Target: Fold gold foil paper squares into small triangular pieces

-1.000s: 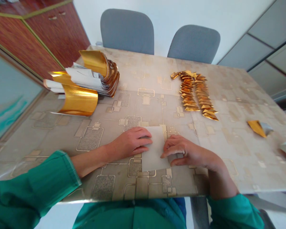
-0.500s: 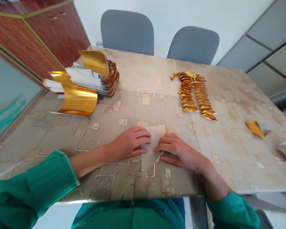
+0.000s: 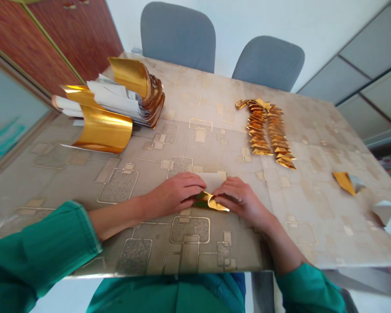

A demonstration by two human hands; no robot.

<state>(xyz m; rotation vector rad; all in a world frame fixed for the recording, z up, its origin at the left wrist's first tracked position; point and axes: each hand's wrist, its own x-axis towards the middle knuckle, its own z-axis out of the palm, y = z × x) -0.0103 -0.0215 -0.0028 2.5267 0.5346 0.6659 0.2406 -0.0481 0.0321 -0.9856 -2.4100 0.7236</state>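
Note:
A sheet of gold foil paper (image 3: pixel 215 177) lies on the table between my hands, white side up at its far part. Its near part is turned up and over, so the gold back shows in a curled fold. My left hand (image 3: pixel 182 191) is closed on the left side of the fold, its fingertips pressing the paper. My right hand (image 3: pixel 241 198) grips the right side of the fold between thumb and fingers. Parts of the sheet are hidden under both hands.
Gold-and-white paper sheets (image 3: pixel 104 130) lie in a curled stack at the back left. Two rows of folded gold pieces (image 3: pixel 259 126) rest at the back right. A gold scrap (image 3: pixel 344 182) and a white folded paper (image 3: pixel 385 212) lie at the right. Two grey chairs (image 3: pixel 179 37) stand behind the table.
The near part of the sheet has been folded up away from me, bringing its gold side into view. My right hand has moved slightly with the fold. The view has shifted a little.

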